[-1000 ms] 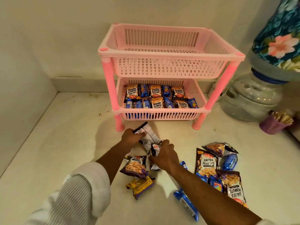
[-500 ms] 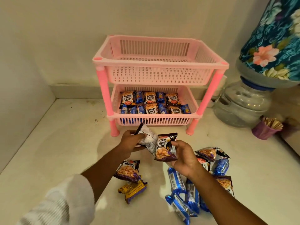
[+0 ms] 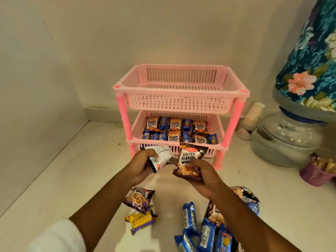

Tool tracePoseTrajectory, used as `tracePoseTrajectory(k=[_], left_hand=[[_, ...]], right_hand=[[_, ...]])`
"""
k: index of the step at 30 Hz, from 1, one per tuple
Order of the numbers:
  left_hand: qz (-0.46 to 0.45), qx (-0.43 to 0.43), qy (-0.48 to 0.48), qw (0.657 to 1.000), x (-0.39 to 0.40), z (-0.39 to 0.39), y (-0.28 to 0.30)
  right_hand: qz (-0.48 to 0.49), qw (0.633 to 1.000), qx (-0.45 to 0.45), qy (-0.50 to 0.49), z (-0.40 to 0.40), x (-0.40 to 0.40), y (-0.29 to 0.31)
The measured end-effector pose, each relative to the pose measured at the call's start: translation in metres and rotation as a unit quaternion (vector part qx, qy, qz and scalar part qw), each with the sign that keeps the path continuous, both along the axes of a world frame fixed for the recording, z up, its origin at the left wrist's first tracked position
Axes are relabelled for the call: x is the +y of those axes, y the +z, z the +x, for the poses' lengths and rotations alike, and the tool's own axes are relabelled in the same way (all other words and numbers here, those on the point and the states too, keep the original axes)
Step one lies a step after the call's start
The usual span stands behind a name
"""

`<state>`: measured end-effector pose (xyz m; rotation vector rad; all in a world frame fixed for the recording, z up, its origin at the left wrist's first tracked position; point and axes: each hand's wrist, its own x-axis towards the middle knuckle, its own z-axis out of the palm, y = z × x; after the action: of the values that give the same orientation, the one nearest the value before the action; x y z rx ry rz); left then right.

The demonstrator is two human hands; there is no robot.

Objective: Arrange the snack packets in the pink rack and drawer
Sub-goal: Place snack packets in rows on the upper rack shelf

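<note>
Pink rack (image 3: 181,104): top basket bare, lower basket packed with packets.
Left hand (image 3: 143,166): closed around a silver-backed packet (image 3: 162,157).
Right hand (image 3: 201,176): closed around a salted peanuts packet (image 3: 190,160).

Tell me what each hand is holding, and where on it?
The right hand holds a salted peanuts packet by its lower end, label facing up. The left hand holds another packet, back side showing, by its lower end.
</note>
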<state>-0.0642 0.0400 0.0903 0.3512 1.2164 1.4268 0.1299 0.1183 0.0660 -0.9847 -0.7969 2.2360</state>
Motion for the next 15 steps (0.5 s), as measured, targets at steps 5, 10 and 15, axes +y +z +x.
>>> tracePoseTrajectory(k=[5,10,15], left_hand=[[0.066,-0.049,0.025,0.996,-0.015,0.001,0.039],[0.103,0.086,0.006,0.991,-0.012,0.02,0.076],[0.095,0.335,0.089,0.933,-0.007,0.016,0.122]], right_hand=[[0.025,0.995,0.071,0.059,0.007,0.009,0.037],[0.144,0.986,0.008,0.084,-0.004,0.003,0.077],[0.241,0.968,-0.001,0.066,-0.012,0.014,0.123]])
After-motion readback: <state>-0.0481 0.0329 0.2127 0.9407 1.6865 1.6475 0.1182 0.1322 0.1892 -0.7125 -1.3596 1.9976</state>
